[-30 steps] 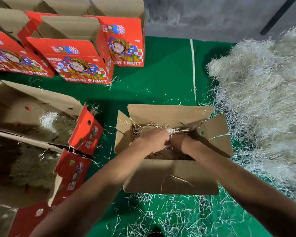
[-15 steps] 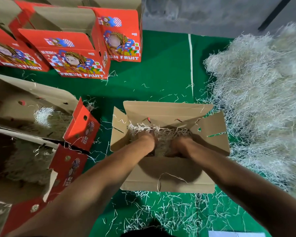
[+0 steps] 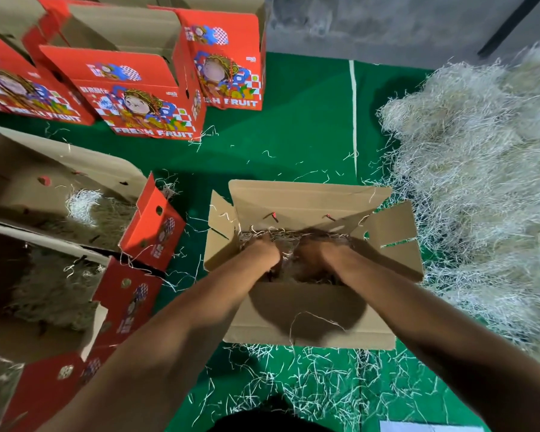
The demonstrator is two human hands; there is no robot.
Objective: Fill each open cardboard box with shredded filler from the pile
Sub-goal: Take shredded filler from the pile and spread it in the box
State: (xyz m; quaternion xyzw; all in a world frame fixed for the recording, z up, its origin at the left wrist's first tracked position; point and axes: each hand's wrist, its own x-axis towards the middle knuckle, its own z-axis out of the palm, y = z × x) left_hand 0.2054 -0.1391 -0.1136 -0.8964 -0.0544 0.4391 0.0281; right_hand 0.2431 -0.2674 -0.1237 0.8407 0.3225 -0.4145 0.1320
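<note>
progress: mid-task, by my read. Two boxes at left [image 3: 60, 244] already hold filler; centre box [image 3: 309, 316] is partly filled and being worked now.
left to do: red boxes at far left [image 3: 138, 98] stand open. Their insides aren't visible, so fill state unknown; likely next in line.
centre box: flaps open, plain cardboard side up, on the green mat [image 3: 293, 145]. Filler inside [image 3: 290, 238] sits low, below the rim.
pile: big heap of shredded filler [image 3: 480, 182] at right, just beside the centre box. Plenty left.
left hand: [image 3: 264, 252] down inside the box, on the filler, knuckles up. Fingers buried; looks like pressing or tucking, but can't tell if they grip strands.
right hand: [image 3: 317, 255] same, inside the box just right of the left hand, touching filler. Fingers hidden; grip can't be told.
loose strands: scattered on the mat at the near side [image 3: 309, 378] of the box.
</note>
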